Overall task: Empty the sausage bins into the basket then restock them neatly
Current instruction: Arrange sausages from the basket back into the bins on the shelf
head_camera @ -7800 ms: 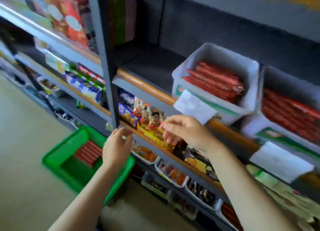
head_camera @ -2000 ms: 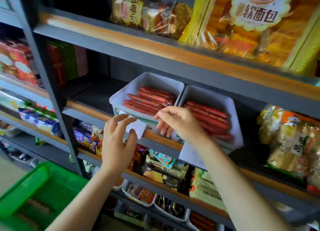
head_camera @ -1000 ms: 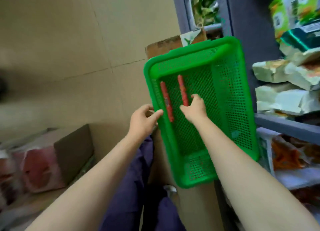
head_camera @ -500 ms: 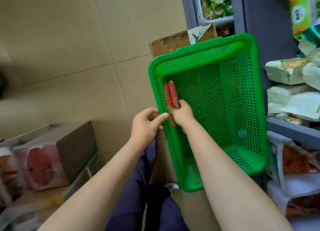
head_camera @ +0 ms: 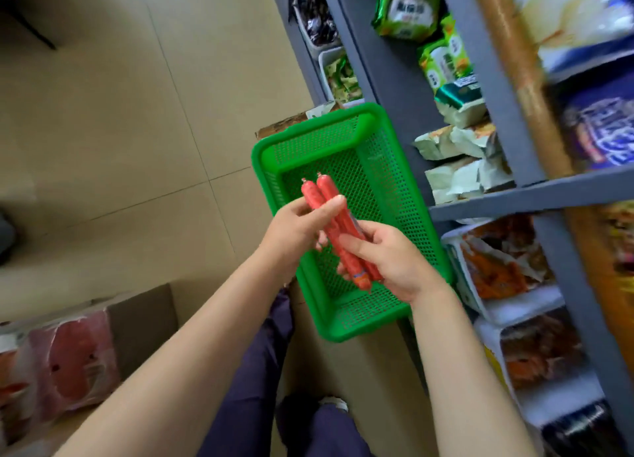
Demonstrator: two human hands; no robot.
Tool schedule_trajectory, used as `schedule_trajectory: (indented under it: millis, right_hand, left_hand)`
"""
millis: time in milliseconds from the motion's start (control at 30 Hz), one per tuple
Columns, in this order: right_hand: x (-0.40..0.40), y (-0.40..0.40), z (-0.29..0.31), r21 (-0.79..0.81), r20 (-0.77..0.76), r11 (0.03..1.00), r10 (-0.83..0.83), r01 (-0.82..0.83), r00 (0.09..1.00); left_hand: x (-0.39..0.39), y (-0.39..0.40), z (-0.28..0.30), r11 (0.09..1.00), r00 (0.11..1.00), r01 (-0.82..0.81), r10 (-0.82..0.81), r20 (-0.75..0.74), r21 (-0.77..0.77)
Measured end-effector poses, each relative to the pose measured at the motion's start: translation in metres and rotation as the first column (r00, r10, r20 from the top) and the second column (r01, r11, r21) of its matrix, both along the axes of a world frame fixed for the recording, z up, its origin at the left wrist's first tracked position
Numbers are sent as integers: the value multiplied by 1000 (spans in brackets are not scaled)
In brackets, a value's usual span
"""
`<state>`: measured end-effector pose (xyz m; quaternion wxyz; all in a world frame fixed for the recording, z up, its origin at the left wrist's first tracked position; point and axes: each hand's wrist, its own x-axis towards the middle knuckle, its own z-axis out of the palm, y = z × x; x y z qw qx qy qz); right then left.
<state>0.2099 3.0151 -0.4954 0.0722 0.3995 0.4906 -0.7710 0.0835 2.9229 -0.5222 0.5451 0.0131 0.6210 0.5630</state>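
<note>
Restocking seems nearly finished: the last sausages (head_camera: 338, 227) are clasped by both hands' fingers (head_camera: 334, 207) above an emptied basket (head_camera: 384, 185).

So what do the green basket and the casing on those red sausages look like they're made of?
Green basket: moulded plastic by the look, a uniform perforated mesh with a smooth rounded rim. Red sausages: probably thin glossy plastic film, pinched shut at the tips.

Two red sausages (head_camera: 338, 223), one green basket (head_camera: 387, 179), two hands, left hand (head_camera: 298, 227), right hand (head_camera: 394, 261)
</note>
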Motion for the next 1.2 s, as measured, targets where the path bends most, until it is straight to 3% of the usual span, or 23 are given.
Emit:
schedule_trajectory:
  millis: [100, 233, 300, 400, 500, 600, 667, 767, 800, 833, 867, 933, 1000, 1100, 1200]
  right_hand:
    - [49, -7, 58, 113, -9, 994, -3, 4, 1000]
    - [141, -33, 145, 283, -106, 901, -312, 330, 944]
    - [185, -53, 184, 315, -211, 782, -495, 538, 843]
    - [244, -83, 240, 309, -362, 522, -708, 795, 606]
    - [302, -105, 292, 345, -525, 259, -743, 902, 415]
    - [367, -123, 341, 352, -635, 85, -710, 932, 304]
    - [411, -134, 370, 381, -687, -35, -680, 924, 257]
    - [474, -145, 403, 377, -719, -180, -676, 909, 164]
    - [493, -146, 411, 367, -726, -230, -677, 901, 123]
    - [512, -145, 420, 364, -728, -278, -680, 889, 86]
    - [530, -143, 427, 362, -724, -316, -688, 877, 51]
    - [562, -135, 439, 371, -694, -361, -720, 856, -2]
    - [586, -124, 448, 411, -634, -363, -773, 836, -24]
    - [609, -101, 452, 421, -530, -287, -847, 861, -23]
    - [619, -83, 451, 463, -424, -113, -899, 879, 108]
  left_hand:
    - [39, 0, 50, 995, 998, 67, -67, -5, 79]
    - [123, -11, 137, 973, 999, 34, -31, -17, 228]
    - [163, -18, 183, 949, 999, -41, 42, 6, 312]
    - [231, -24, 249, 895, 996, -75, 44, 82, 440]
    - [304, -25, 304, 839, 995, 26, -75, 68, 544]
    - [371, -26, 350, 754, 975, 146, -218, 34, 640]
    - [411, -31, 380, 710, 955, 248, -293, -45, 659]
    - [460, -36, 409, 671, 906, 409, -218, -363, 618]
    - [472, -35, 413, 642, 839, 481, -139, -526, 597]
    - [483, -33, 416, 605, 703, 576, -22, -711, 550]
    - [492, -28, 417, 577, 496, 673, 113, -861, 463]
    - [507, -13, 416, 558, 79, 791, 311, -947, 250]
    - [516, 8, 412, 592, -174, 803, 339, -925, 66]
    - [517, 36, 407, 631, -360, 759, 207, -910, -156]
    - [512, 44, 402, 594, -423, 768, 189, -886, -240]
